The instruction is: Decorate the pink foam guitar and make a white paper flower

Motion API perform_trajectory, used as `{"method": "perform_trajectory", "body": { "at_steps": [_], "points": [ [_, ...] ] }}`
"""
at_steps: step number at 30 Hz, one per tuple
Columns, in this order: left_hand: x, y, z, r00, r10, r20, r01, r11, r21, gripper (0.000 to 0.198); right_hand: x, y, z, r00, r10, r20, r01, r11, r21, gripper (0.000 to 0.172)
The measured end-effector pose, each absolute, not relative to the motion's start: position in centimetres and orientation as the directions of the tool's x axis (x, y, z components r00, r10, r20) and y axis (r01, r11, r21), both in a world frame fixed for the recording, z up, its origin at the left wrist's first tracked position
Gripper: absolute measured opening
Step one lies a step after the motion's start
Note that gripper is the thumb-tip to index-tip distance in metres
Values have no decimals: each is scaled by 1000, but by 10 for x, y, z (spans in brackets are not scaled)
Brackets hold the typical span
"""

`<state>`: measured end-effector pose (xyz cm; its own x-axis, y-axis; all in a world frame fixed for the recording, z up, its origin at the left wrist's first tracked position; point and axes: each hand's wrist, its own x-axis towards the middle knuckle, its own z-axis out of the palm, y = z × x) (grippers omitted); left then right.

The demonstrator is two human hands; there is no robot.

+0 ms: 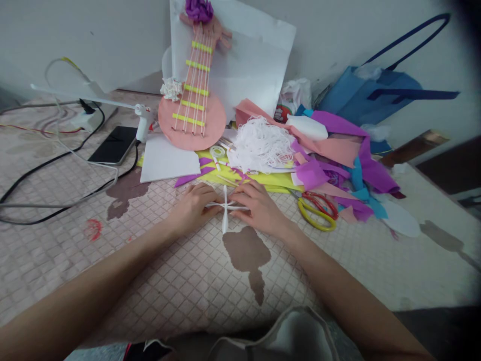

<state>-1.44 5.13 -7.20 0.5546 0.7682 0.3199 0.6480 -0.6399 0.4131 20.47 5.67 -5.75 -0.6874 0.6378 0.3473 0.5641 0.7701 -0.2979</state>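
Note:
A small cross of white cotton swabs [225,215] is at the middle of the table's near side, one swab pointing toward me and others lying crosswise. My left hand [193,206] pinches the left end of the cross between thumb and fingers. On the opposite end, my right hand [259,204] is closed in a similar pinch, its fingers bent over the tip. Both hands rest low over the patterned tablecloth [180,281]. The fingers partly cover the side ends of the swabs.
Behind my hands stand a pink paper guitar shape [191,120], a white foam piece [169,160] and a heap of white string [261,145]. Scissors [317,213] lie right, beside coloured paper [366,165]. A glue gun [142,123], phone [113,145] and cables are left; a blue bag [361,98] stands back right.

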Motion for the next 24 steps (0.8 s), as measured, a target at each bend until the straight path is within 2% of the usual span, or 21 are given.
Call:
{"method": "perform_trajectory", "body": {
  "at_steps": [8,14,24],
  "points": [
    [-8,41,-65,549,767,332,691,-640,335,11,193,49,-57,-668,660,343,620,749,-234,8],
    [-6,39,-63,565,766,306,686,-642,342,10,190,51,-61,-690,654,310,607,757,-244,10],
    [-5,39,-58,582,760,288,676,-650,348,13,188,52,-56,-709,649,277,621,760,-191,12]
  ]
}}
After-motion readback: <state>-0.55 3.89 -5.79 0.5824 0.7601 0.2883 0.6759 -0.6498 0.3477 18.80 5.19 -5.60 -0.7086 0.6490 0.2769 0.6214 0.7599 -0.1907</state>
